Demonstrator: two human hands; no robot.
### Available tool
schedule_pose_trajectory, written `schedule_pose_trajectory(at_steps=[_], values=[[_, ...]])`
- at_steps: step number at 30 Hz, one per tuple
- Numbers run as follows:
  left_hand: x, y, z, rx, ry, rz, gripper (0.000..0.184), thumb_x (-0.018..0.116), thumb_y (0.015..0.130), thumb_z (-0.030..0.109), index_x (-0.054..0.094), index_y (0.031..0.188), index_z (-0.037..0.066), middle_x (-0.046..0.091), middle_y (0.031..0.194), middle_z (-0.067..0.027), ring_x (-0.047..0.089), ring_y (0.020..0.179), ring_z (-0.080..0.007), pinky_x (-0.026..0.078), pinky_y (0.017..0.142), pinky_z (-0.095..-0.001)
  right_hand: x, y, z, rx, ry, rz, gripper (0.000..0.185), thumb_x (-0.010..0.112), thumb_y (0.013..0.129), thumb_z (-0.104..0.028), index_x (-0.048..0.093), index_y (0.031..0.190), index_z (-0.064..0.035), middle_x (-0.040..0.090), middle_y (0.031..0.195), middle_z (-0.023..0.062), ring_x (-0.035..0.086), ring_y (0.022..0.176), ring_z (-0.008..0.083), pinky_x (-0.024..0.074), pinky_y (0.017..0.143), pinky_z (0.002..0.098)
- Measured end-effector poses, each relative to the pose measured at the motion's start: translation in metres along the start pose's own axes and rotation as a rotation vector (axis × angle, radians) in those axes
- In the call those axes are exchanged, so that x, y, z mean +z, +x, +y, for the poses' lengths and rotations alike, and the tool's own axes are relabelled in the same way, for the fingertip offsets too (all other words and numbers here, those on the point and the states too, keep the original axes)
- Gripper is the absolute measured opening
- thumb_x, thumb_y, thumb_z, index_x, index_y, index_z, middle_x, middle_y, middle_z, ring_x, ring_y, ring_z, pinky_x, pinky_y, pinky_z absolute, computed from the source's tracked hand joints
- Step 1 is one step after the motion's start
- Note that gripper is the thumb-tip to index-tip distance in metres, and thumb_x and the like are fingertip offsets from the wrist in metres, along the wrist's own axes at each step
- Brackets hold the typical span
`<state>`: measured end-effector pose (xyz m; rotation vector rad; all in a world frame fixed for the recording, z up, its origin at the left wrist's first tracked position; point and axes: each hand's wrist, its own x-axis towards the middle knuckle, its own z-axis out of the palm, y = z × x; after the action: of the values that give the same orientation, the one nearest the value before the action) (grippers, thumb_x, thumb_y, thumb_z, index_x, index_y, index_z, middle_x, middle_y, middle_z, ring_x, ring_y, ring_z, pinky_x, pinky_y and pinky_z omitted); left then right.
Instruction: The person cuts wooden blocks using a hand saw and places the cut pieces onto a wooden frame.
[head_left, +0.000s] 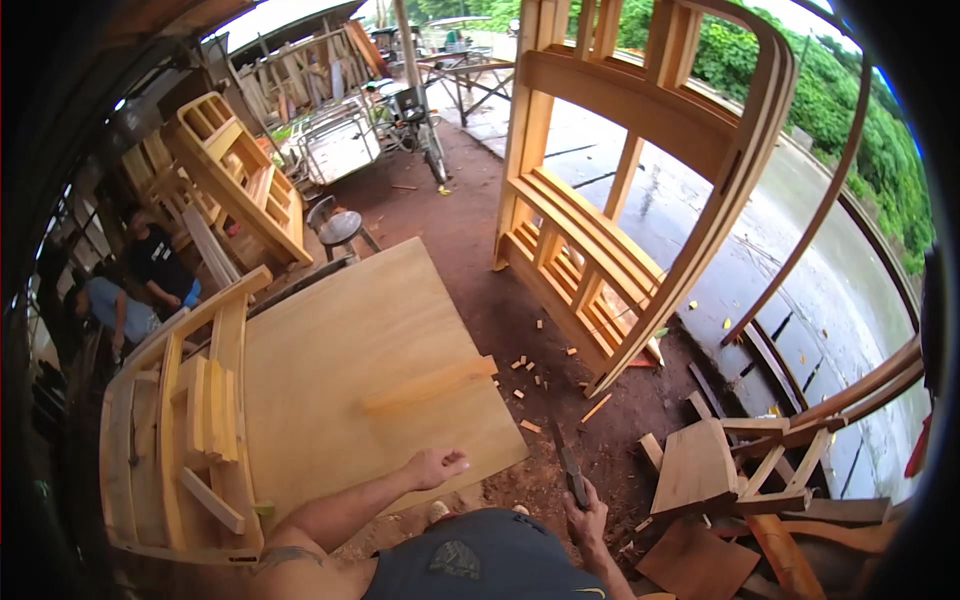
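My left hand (437, 467) hovers over the near edge of a large plywood sheet (350, 310). Its fingers are curled in, and nothing shows in them. Low by my right side, my right hand (587, 512) is closed around the handle of a dark long-bladed hand tool (569, 458). The blade points forward over the dirt floor; whether its edge has teeth is too small to tell. A thin, lighter wood piece (430, 387) lies across the plywood, its end sticking out past the right edge.
At left, a wooden frame (172, 440) carries several loose slats (215, 410). A tall wooden frame (520, 150) stands ahead. Offcuts (520, 362) litter the floor. A wooden piece like a chair (695, 465) and scraps lie right. Two people (160, 265) sit far left; a motorcycle (415, 125) stands behind.
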<state>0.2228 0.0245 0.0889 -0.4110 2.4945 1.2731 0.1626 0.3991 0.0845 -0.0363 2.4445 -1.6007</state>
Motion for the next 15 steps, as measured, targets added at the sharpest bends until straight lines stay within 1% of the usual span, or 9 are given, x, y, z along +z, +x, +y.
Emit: schedule_pose_trajectory(at_steps=[1,2,3,4,6,7,9,10,15], values=[[0.018,-0.024,-0.009,-0.108,-0.041,-0.075,0.050,0.067,0.101,0.048,0.071,0.129,0.007,0.077,0.116,-0.0119,0.073,0.105,-0.0221,0.056,0.096,-0.0363,0.000,-0.002,0.000,-0.017,-0.028,-0.003,0.051,0.077,0.092,-0.021,0.065,0.138,-0.0038,0.075,0.094,0.0157,0.070,0.086,0.0159,0.0561,0.080,0.0342],[0.049,-0.034,-0.049,-0.143,-0.182,-0.181,0.049,0.064,0.103,0.048,0.072,0.130,0.007,0.077,0.118,-0.0118,0.072,0.110,-0.0215,0.055,0.099,-0.0363,0.000,-0.003,0.000,-0.037,-0.055,-0.005,0.051,0.076,0.093,-0.020,0.064,0.139,-0.0039,0.076,0.095,0.0162,0.072,0.087,0.0162,0.0567,0.082,0.0338],[0.079,-0.044,-0.089,-0.194,-0.316,-0.284,0.049,0.061,0.105,0.048,0.072,0.130,0.007,0.076,0.121,-0.0117,0.070,0.114,-0.0209,0.053,0.102,-0.0362,-0.001,-0.003,-0.003,0.008,-0.064,-0.061,0.051,0.076,0.093,-0.020,0.064,0.139,-0.0023,0.076,0.096,0.0164,0.072,0.087,0.0170,0.0567,0.082,0.0346],[0.103,-0.062,-0.109,-0.273,-0.521,-0.361,0.050,0.061,0.105,0.049,0.072,0.130,0.007,0.076,0.121,-0.0118,0.070,0.115,-0.0212,0.053,0.103,-0.0365,0.000,0.000,0.003,-0.041,-0.081,-0.115,0.052,0.076,0.093,-0.020,0.063,0.140,-0.0020,0.076,0.096,0.0159,0.072,0.087,0.0171,0.0567,0.081,0.0344],[0.126,-0.100,-0.121,-0.461,-0.932,-0.343,0.052,0.060,0.104,0.051,0.072,0.130,0.008,0.075,0.123,-0.0121,0.069,0.116,-0.0220,0.053,0.103,-0.0371,0.002,-0.003,0.015,-0.117,-0.110,-0.214,0.052,0.076,0.093,-0.020,0.063,0.140,-0.0013,0.077,0.095,0.0150,0.072,0.087,0.0174,0.0566,0.081,0.0339],[0.136,-0.114,-0.125,-0.533,-1.090,-0.314,0.054,0.060,0.104,0.053,0.072,0.131,0.008,0.075,0.124,-0.0122,0.069,0.117,-0.0223,0.052,0.104,-0.0374,0.007,-0.003,0.018,-0.124,-0.080,-0.151,0.052,0.076,0.094,-0.021,0.062,0.140,0.0001,0.076,0.092,0.0132,0.070,0.083,0.0167,0.0562,0.077,0.0331],[0.148,-0.140,-0.132,-0.611,-1.306,-0.223,0.056,0.059,0.104,0.055,0.072,0.131,0.008,0.075,0.125,-0.0124,0.068,0.118,-0.0231,0.052,0.104,-0.0379,0.009,0.000,0.016,-0.021,0.001,-0.072,0.047,0.074,0.095,-0.019,0.064,0.136,0.0012,0.072,0.087,0.0087,0.064,0.079,0.0145,0.0530,0.073,0.0328],[0.151,-0.151,-0.134,-0.626,-1.388,-0.178,0.057,0.059,0.103,0.056,0.072,0.131,0.008,0.074,0.126,-0.0125,0.068,0.119,-0.0234,0.052,0.104,-0.0382,0.008,0.004,0.012,0.028,0.034,-0.036,0.044,0.073,0.096,-0.018,0.065,0.134,0.0017,0.069,0.085,0.0065,0.060,0.077,0.0134,0.0514,0.071,0.0326],[0.172,-0.194,-0.140,-0.650,-1.597,-0.023,0.064,0.057,0.102,0.062,0.073,0.132,0.008,0.073,0.130,-0.0131,0.067,0.123,-0.0253,0.051,0.106,-0.0397,0.007,0.003,0.002,-0.066,0.018,-0.188,0.040,0.070,0.098,-0.016,0.066,0.134,0.0001,0.068,0.082,0.0048,0.056,0.066,0.0121,0.0467,0.059,0.0312]])
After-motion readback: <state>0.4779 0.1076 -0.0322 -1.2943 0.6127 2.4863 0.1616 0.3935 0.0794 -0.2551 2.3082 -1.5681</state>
